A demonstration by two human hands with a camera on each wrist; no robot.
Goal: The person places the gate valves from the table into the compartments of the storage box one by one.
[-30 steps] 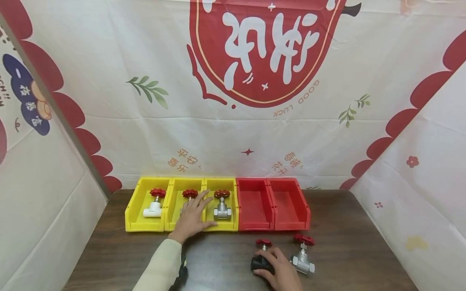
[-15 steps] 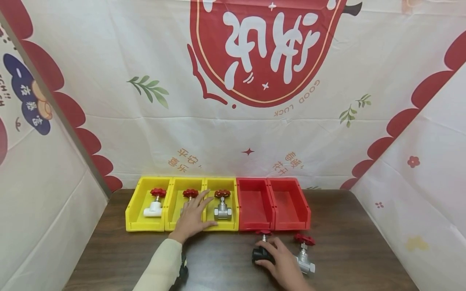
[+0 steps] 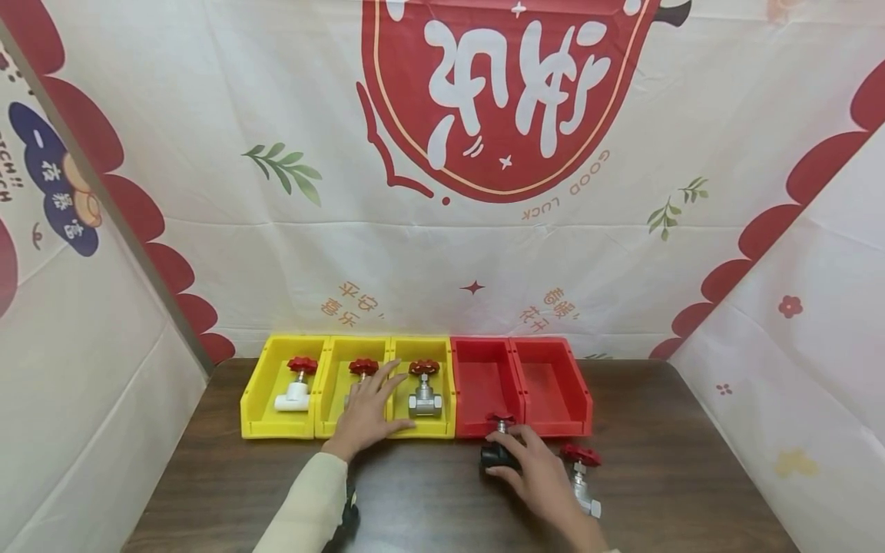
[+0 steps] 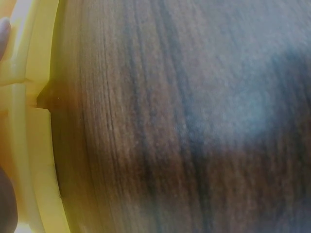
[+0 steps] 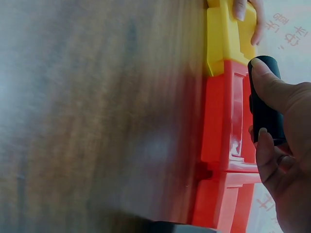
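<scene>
My right hand (image 3: 542, 476) pinches the black body of a valve (image 3: 496, 456) with a red handwheel, just in front of the left red bin (image 3: 487, 384). In the right wrist view, thumb and fingers grip the black valve body (image 5: 267, 109); its handwheel is out of sight there. My left hand (image 3: 365, 416) rests with spread fingers on the middle and right yellow bins, partly covering a red-wheeled valve (image 3: 362, 367). Beside its fingers, a silver valve (image 3: 425, 399) lies in the right yellow bin (image 3: 445, 426). A white valve (image 3: 296, 394) lies in the left yellow bin.
Another silver valve with a red wheel (image 3: 581, 455) lies on the wooden table (image 3: 657, 468), partly behind my right hand. The right red bin (image 3: 549, 388) closes the row on the right. A printed cloth (image 3: 387, 253) stands behind the bins.
My right hand has carried the black valve away from me, off the table spot beside the silver valve, up to the left red bin's front. The left hand has stayed in place.
</scene>
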